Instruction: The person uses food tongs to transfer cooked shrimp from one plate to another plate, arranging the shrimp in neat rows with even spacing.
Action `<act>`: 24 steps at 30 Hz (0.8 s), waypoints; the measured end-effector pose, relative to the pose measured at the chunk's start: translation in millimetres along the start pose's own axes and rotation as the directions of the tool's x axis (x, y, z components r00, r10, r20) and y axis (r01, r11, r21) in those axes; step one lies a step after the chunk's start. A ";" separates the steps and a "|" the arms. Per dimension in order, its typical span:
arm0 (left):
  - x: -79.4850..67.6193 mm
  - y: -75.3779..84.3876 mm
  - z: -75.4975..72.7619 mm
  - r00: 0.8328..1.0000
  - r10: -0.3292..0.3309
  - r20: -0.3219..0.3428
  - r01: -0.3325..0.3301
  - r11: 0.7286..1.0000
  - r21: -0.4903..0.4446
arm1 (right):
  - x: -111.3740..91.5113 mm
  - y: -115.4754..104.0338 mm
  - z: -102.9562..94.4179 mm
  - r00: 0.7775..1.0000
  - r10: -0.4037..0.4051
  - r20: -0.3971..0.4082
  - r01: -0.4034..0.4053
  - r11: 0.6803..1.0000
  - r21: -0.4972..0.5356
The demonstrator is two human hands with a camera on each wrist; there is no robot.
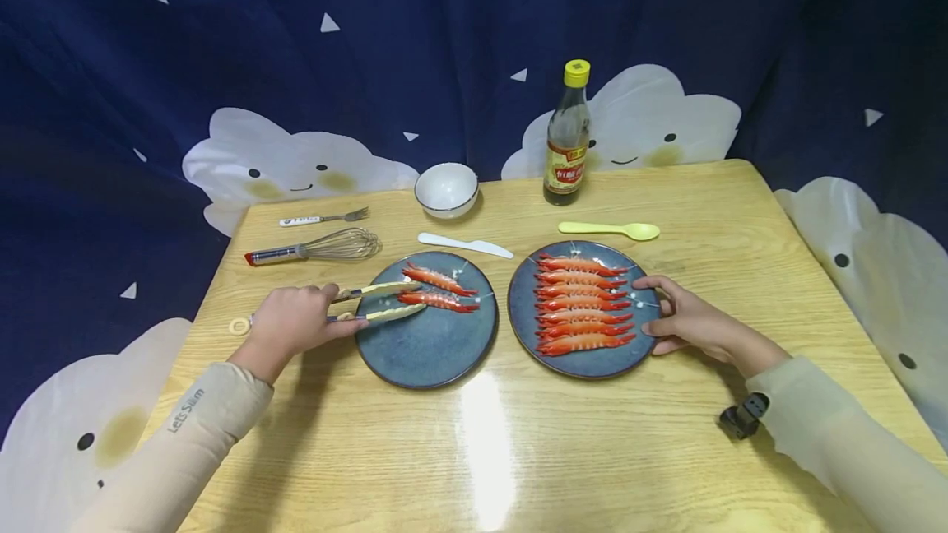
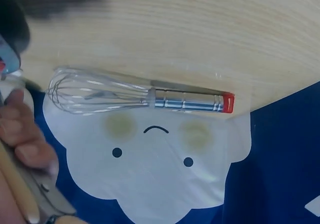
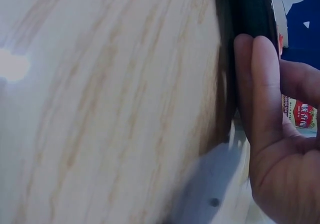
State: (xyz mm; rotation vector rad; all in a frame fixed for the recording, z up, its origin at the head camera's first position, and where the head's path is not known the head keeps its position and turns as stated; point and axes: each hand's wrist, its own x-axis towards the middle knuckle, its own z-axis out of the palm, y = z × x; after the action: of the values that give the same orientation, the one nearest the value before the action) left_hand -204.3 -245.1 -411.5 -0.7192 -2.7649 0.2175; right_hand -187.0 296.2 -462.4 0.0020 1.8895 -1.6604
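Note:
My left hand (image 1: pixel 292 321) grips a pair of tongs (image 1: pixel 385 289) with pale yellow tips, reaching over the left blue plate (image 1: pixel 422 360). Two red shrimp lie on that plate. The tong tips straddle one end of the lower shrimp (image 1: pixel 439 301); whether they touch it I cannot tell. At the right edge of the other blue plate (image 1: pixel 592 365), my right hand (image 1: pixel 696 321) holds the rim, thumb over the top. Several red shrimp (image 1: pixel 581 311) lie in a stacked row on this plate. In the right wrist view, fingers (image 3: pixel 265 88) press against the plate's side.
Behind the plates are a white knife (image 1: pixel 465 244), a white bowl (image 1: pixel 447 190), a yellow-capped sauce bottle (image 1: pixel 567 138) and a yellow spoon (image 1: pixel 609 229). A whisk (image 1: pixel 314 247) and a fork (image 1: pixel 323 218) lie at the left. A patterned blue curtain (image 1: pixel 459 23) hangs behind the table.

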 end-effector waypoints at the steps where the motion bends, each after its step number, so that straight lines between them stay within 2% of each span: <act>1: 0.2 -0.2 -0.4 1.000 0.003 0.015 -0.003 1.000 -0.009 | -0.2 0.0 0.0 1.000 -0.001 0.002 0.001 1.000 0.000; 4: 0.8 0.3 -2.9 0.999 0.031 0.019 -0.031 0.999 -0.022 | -0.7 -0.1 -0.2 1.000 -0.005 0.005 0.005 1.000 0.000; 8: 0.2 3.2 -5.8 0.996 0.078 -0.046 -0.078 0.997 0.001 | -1.1 -0.3 -0.5 1.000 -0.007 0.004 0.007 1.000 -0.002; 12: -5.0 11.8 -8.9 0.992 0.058 -0.113 -0.055 0.998 0.027 | -0.7 -1.7 -0.1 1.000 0.000 0.009 0.000 1.000 -0.012; 16: -4.9 29.8 -19.8 0.991 -0.010 -0.136 0.011 1.000 0.007 | -1.5 -4.3 0.2 1.000 -0.003 0.008 0.003 1.000 -0.021; 19: 2.4 47.8 -32.9 0.992 -0.058 -0.116 0.056 0.998 -0.018 | -2.2 -5.2 0.9 1.000 -0.008 0.005 0.008 1.000 -0.017; 22: 10.7 68.6 -44.6 0.992 -0.067 -0.108 0.063 0.997 -0.037 | -2.7 -4.7 1.7 1.000 -0.007 0.005 0.007 1.000 -0.010; 24: 14.5 84.0 -50.7 0.992 -0.051 -0.117 0.046 0.998 -0.040 | -2.5 -4.0 1.8 1.000 -0.004 0.005 0.004 1.000 -0.011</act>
State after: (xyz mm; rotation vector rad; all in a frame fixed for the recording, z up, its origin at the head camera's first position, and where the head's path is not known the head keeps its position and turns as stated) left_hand -163.0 -161.4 -377.9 -0.6516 -2.6771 0.1100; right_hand -185.7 294.7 -457.8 -0.0106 1.8959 -1.6507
